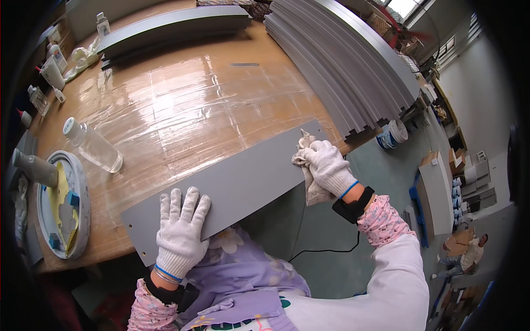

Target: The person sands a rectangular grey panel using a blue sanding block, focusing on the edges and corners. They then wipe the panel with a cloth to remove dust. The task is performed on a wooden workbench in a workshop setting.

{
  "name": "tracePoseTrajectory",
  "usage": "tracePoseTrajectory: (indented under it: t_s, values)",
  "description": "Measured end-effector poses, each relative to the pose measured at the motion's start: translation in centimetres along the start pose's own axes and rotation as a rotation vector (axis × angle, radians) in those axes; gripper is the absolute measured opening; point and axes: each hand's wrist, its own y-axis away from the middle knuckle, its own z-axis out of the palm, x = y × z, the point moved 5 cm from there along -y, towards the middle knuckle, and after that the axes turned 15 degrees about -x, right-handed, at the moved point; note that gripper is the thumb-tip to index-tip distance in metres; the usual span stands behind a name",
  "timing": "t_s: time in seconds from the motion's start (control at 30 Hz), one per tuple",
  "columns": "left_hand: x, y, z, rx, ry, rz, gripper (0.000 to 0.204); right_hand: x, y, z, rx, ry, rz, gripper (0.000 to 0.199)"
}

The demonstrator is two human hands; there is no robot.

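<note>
A long flat grey panel (237,176) lies across the near edge of the table, with small holes at its ends. My left hand (182,229), in a white knitted glove, rests flat on the panel's left part with the fingers spread. At the panel's right end, my right hand (327,165), gloved the same way, is closed on a crumpled light cloth (305,151). The cloth touches the panel's surface, and a loose end hangs over its near edge.
Clear film covers the brown table (182,110). On the left stand a clear bottle (94,144) and a round lid (83,220) holding a grey bottle (36,167). Stacked grey panels (342,60) fill the far right; more panels (176,33) lie at the back. A person (469,256) carries a box at right.
</note>
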Motion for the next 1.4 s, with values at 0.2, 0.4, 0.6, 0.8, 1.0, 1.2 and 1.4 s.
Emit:
tracePoseTrajectory:
  t_s: [0.2, 0.4, 0.6, 0.8, 1.0, 1.2, 1.4]
  values:
    - [0.1, -0.3, 0.0, 0.011, 0.008, 0.008, 0.09, 1.1, -4.5, -0.4, -0.01, -0.009, 0.053, 0.022]
    - [0.0, 0.0, -0.1, -0.013, -0.002, 0.009, 0.09, 1.2, -2.8, 0.2, 0.001, -0.08, 0.07, 0.017]
    - [0.3, -0.4, 0.0, 0.0, 0.009, 0.013, 0.094, -0.5, -4.6, 0.0, 0.029, -0.022, 0.136, 0.022]
    - [0.5, -0.1, -0.3, 0.004, -0.014, -0.018, 0.092, 2.1, -3.2, 0.1, 0.071, -0.089, 0.239, 0.024]
    - [0.5, -0.4, 0.0, -0.016, -0.004, -0.015, 0.086, 5.1, -4.5, 1.4, -0.006, 0.086, 0.37, 0.027]
    - [1.0, -0.7, -0.3, -0.025, -0.013, -0.011, 0.089, 7.1, -4.3, 0.7, 0.056, -0.026, 0.354, 0.023]
    - [0.5, -0.3, -0.3, -0.024, -0.023, -0.044, 0.088, 1.7, -4.6, 1.1, -0.141, 0.049, 0.275, 0.025]
